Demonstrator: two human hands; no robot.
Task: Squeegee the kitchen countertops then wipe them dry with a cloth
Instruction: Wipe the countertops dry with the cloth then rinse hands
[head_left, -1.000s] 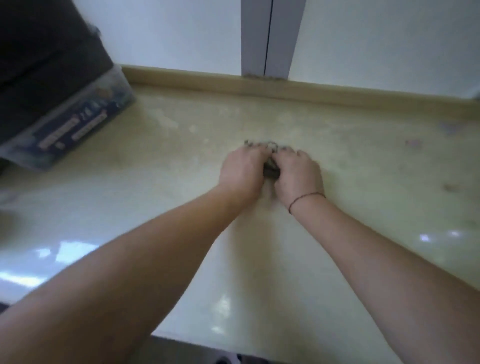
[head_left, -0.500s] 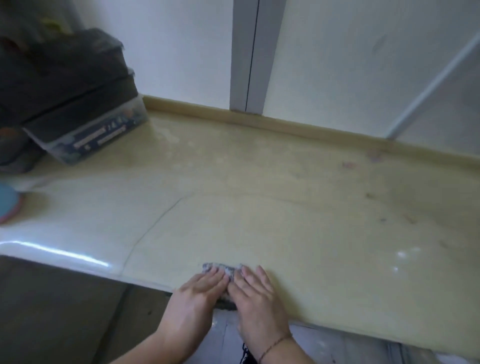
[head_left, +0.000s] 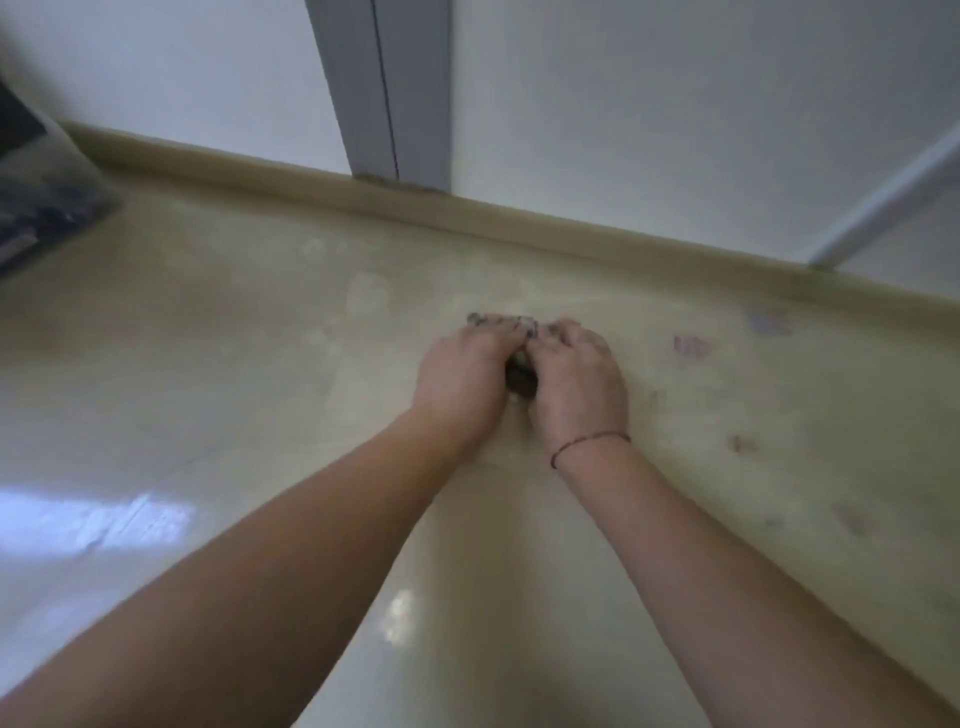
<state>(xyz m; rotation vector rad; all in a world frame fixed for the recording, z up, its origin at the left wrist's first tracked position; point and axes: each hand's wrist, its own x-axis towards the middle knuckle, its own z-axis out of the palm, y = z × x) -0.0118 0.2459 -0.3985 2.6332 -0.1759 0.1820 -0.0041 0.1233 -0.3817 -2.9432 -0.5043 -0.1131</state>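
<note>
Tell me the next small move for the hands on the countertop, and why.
Probably draw the cloth back toward the front edge. Both the left hand and right hand press it far out near the backsplash, arms stretched.

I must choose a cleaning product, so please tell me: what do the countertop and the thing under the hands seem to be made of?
Countertop: probably polished stone or a solid resin surface, cream, glossy; it mirrors window light. Cloth under the left hand and right hand: apparently grey textile, but mostly hidden and blurred.
</note>
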